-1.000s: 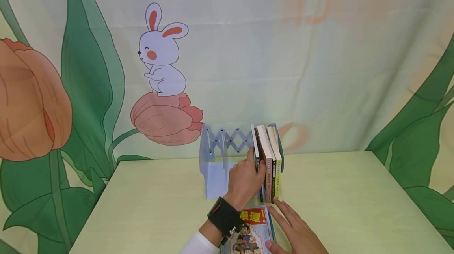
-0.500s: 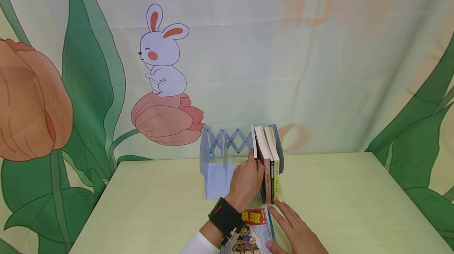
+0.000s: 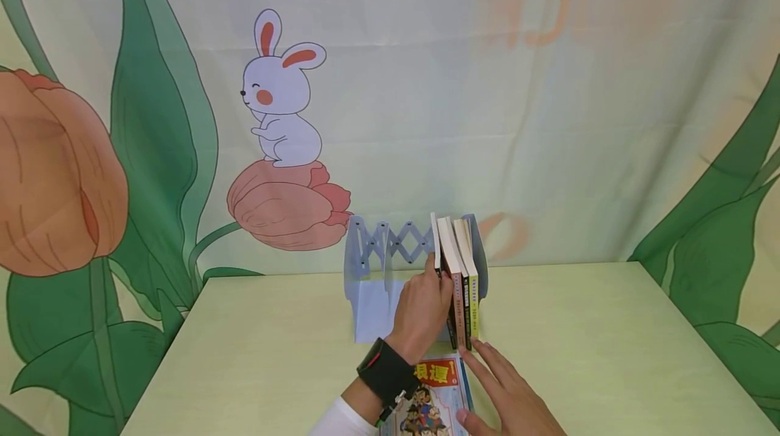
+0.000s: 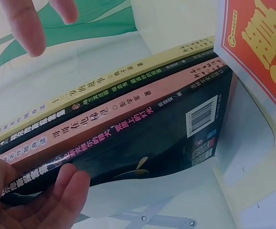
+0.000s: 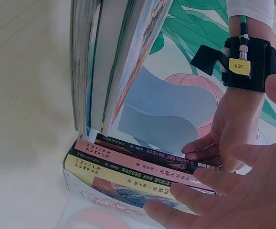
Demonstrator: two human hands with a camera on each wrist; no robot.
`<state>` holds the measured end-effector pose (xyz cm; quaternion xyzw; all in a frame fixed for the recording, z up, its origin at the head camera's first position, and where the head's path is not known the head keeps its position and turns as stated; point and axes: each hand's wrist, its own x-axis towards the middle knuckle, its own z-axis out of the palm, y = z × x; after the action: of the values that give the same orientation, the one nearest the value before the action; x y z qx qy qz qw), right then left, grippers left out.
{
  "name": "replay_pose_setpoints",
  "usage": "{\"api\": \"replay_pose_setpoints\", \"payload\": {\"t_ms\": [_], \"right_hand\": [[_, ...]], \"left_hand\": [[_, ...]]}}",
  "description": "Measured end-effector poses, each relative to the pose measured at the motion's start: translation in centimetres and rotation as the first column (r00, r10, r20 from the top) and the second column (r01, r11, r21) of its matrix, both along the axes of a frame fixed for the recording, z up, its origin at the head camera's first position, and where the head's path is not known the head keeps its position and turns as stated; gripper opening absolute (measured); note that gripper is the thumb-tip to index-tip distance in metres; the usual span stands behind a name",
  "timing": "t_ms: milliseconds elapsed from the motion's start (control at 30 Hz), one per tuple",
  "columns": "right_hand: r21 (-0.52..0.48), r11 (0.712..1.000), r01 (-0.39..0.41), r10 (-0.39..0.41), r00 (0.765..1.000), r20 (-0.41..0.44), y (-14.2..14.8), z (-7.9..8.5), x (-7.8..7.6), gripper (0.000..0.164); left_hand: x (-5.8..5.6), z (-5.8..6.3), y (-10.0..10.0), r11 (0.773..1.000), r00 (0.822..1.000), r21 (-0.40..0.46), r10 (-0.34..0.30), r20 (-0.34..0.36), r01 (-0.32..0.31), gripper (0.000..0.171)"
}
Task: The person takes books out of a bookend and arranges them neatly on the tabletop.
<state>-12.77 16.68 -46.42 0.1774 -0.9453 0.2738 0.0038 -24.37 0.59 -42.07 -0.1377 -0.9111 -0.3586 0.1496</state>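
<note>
Beside the rack's right end, my left hand (image 3: 420,317) holds a black paperback (image 4: 176,138) near its top, fingers against its cover. That book stands upright at the left of a short row, with a pink-spined book (image 4: 104,112), a thin black-spined book (image 4: 119,98) and a yellow-spined book (image 4: 109,78) beside it. They stand in a pale blue expanding bookrack (image 3: 373,307). My right hand (image 3: 512,395) has its fingers spread, with fingertips at the lower front of the row. Part of the left thumb is hidden in the left wrist view.
A stack of thicker books with a red-and-blue comic cover (image 3: 435,405) lies in front of the rack, partly under the left wrist. The light table (image 3: 244,355) extends to both sides. A printed curtain (image 3: 414,118) with a rabbit hangs behind.
The gap between the black paperback and the pink-spined book has narrowed. The row's front edges have shifted slightly left, while my left hand has edged right. The right hand stays nearly still.
</note>
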Motion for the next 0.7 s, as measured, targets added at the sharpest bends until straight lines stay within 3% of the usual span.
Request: {"api": "replay_pose_setpoints", "payload": {"t_ms": [433,700], "right_hand": [[-0.022,1.0,-0.003,0.001,0.997,-0.072,0.1,0.2,0.0,0.072],[-0.013,1.0,0.007,-0.008,0.998,-0.066,-0.1,0.5,-0.1,0.072]], "left_hand": [[0.2,0.7,-0.3,1.0,0.998,0.014,-0.006,-0.068,0.007,0.05],[0.3,1.2,-0.3,1.0,0.996,0.013,-0.001,-0.084,0.002,0.049]]}}
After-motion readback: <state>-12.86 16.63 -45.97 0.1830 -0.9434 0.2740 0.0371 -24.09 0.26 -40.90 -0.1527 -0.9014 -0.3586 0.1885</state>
